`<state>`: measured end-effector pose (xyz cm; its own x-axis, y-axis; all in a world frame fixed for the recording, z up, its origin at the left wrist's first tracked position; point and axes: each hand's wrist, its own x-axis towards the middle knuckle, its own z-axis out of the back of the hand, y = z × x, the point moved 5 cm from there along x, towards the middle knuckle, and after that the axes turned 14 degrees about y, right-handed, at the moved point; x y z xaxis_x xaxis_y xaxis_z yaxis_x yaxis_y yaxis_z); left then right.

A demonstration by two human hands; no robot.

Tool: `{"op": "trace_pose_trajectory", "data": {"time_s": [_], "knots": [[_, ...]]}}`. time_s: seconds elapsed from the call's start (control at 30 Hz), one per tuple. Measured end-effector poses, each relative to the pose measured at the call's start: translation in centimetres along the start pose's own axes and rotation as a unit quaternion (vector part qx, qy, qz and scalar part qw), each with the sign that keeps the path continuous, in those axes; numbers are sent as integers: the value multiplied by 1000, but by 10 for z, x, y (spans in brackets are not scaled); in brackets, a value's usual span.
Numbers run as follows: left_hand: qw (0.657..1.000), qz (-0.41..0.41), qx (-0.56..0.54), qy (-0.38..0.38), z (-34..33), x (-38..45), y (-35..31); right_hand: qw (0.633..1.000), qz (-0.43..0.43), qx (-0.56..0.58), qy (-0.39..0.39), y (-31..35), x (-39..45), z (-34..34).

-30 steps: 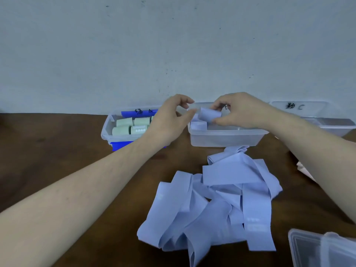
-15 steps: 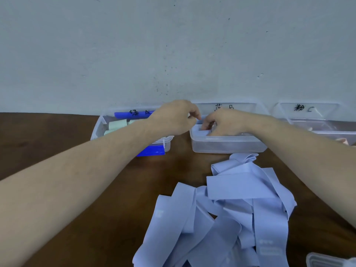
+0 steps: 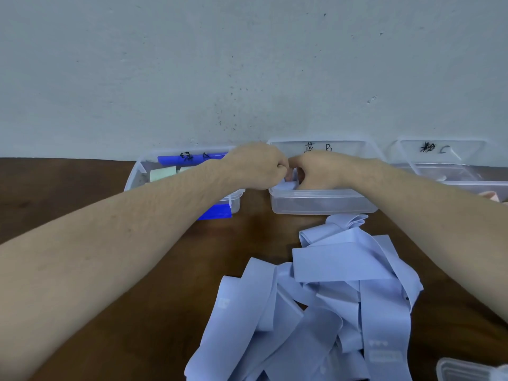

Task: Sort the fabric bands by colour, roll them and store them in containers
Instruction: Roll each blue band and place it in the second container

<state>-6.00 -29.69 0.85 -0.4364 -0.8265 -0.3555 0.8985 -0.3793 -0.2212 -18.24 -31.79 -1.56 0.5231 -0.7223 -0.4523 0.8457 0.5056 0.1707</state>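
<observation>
Lavender roll (image 3: 289, 185), held above the middle container (image 3: 324, 200) a sec ago, now sits low inside it at the left end, w/ both hands dropped in over it. Left hand (image 3: 255, 167) is curled at the near-left rim and right hand (image 3: 316, 171) curls round the roll; can't tell if the left grip actually pinches fabric. Judging by that, one more roll is nearly stored, but the loose lavender bands (image 3: 324, 301) on the bench (image 3: 82, 193) near the container remain unrolled.

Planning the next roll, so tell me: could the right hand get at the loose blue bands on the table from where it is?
Probably yes. The right hand is at the middle container, and the blue bands lie uncovered just in front of it, with nothing between.
</observation>
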Motion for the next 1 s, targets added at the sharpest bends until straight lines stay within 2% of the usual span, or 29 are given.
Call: {"op": "trace_pose_trajectory", "data": {"time_s": [0.57,0.9,1.0], "knots": [[999,-13,-23,-32,6,-20,-8,998,-10,55,-10,-7,-18,5],[992,-54,-67,-90,6,-56,-16,984,-14,124,-131,-13,-68,18],[984,-84,-80,-134,0,-80,-24,978,-6,131,-164,-7,-92,17]]}}
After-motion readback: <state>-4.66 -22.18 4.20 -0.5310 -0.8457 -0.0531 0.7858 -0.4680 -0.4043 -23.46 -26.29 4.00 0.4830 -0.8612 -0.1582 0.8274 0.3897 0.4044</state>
